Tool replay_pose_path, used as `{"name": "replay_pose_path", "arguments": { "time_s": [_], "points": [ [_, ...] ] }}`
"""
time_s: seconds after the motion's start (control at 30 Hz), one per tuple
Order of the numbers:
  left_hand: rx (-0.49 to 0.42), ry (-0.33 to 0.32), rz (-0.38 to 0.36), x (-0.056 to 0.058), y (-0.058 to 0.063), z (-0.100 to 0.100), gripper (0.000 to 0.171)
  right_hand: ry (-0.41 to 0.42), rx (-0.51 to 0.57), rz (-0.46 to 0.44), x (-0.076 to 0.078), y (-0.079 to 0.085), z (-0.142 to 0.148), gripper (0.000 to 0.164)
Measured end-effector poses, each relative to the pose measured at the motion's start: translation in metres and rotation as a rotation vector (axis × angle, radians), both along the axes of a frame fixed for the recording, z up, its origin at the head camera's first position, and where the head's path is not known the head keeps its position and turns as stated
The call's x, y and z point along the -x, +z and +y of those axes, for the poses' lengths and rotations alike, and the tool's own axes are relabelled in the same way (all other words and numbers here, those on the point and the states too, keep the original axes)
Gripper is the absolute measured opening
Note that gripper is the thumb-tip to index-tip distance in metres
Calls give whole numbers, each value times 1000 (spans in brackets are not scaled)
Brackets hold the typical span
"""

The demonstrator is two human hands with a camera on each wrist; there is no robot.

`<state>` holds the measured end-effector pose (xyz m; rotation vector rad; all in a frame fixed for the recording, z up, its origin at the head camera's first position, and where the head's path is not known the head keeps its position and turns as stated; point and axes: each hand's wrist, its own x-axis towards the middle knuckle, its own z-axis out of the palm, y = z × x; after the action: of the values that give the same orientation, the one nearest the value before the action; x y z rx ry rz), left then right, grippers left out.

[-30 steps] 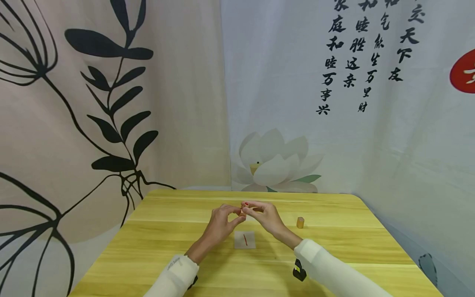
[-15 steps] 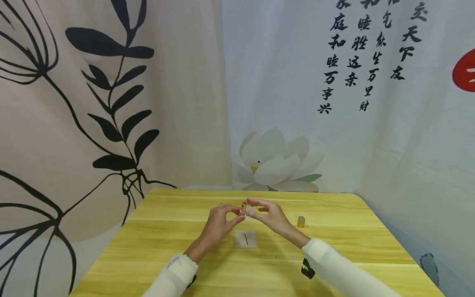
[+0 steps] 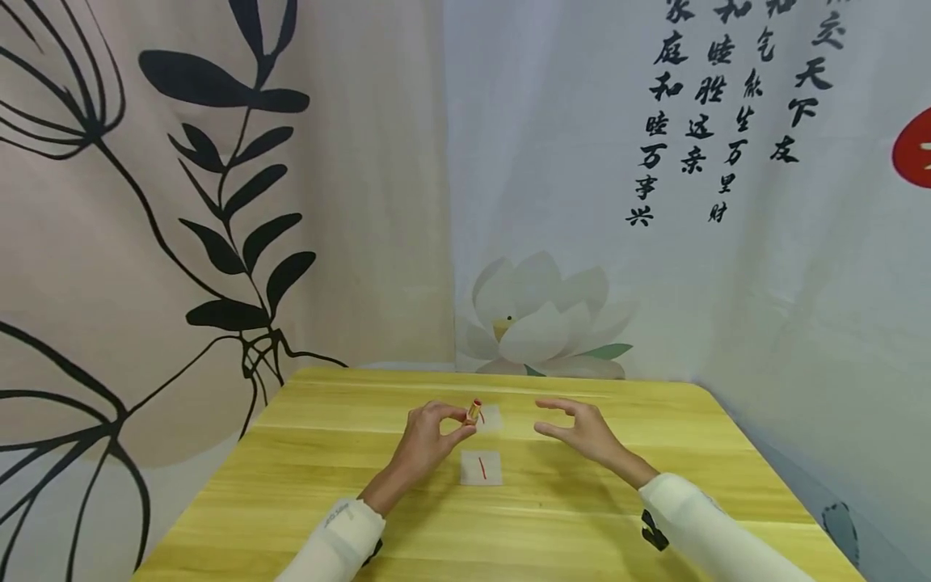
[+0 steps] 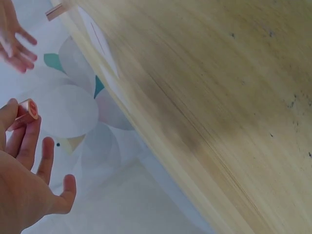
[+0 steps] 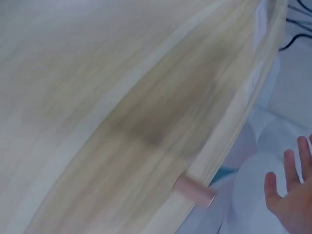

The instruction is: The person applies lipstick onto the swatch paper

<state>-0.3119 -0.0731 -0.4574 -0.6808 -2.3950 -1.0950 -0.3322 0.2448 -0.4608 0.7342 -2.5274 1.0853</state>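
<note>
My left hand (image 3: 427, 435) pinches a small gold lipstick (image 3: 474, 411) between thumb and fingers, its red end pointing up. In the left wrist view the open end of the lipstick (image 4: 32, 109) shows red inside the tube, and the other fingers are spread. Off to the right, my right hand (image 3: 587, 434) hovers over the table with fingers and thumb apart, holding nothing. The lipstick's cap (image 5: 195, 190) stands on the table near that hand in the right wrist view; in the head view the hand hides it.
Two white paper squares lie on the wooden table (image 3: 327, 485), each marked with a red stroke. The far paper (image 3: 493, 419) is just behind the lipstick, and the near paper (image 3: 491, 477) lies closer to me. Printed curtains (image 3: 378, 202) hang behind the table.
My right hand has let go of the lipstick and moved right, toward the cap. The left hand keeps the lipstick almost where it was, and the far paper has come into view.
</note>
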Motion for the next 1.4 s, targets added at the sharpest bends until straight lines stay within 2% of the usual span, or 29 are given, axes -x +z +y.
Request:
{"name": "replay_pose_path", "arguments": {
  "time_s": [0.13,0.3,0.53,0.6,0.73,0.83,1.0,1.13,1.4],
  "points": [
    [4,-4,-17,-1,-2,0,16,-42,-28,8,1,-10,28,49],
    [-9,3,-17,-2,-5,-2,15,-68,-78,-36,-1,-21,58,48],
    [-8,-7,-10,0,-5,-3,15,-98,-188,-72,-4,-32,78,52],
    [-6,-6,-10,0,-5,-3,15,-88,-190,-56,-4,-33,79,46],
    [-8,-4,16,1,-4,-2,15,-68,-198,38,0,-34,79,32],
    [-15,-12,26,1,-4,-2,15,-71,-198,73,4,-36,79,28],
    [-27,-32,23,0,-4,-1,16,-91,-183,68,5,-34,72,28],
    [-26,-27,34,-1,-2,1,16,-73,-159,87,6,-28,61,27],
    [-32,-24,20,-2,0,4,15,-80,-140,44,12,-15,35,37]
  ]
}}
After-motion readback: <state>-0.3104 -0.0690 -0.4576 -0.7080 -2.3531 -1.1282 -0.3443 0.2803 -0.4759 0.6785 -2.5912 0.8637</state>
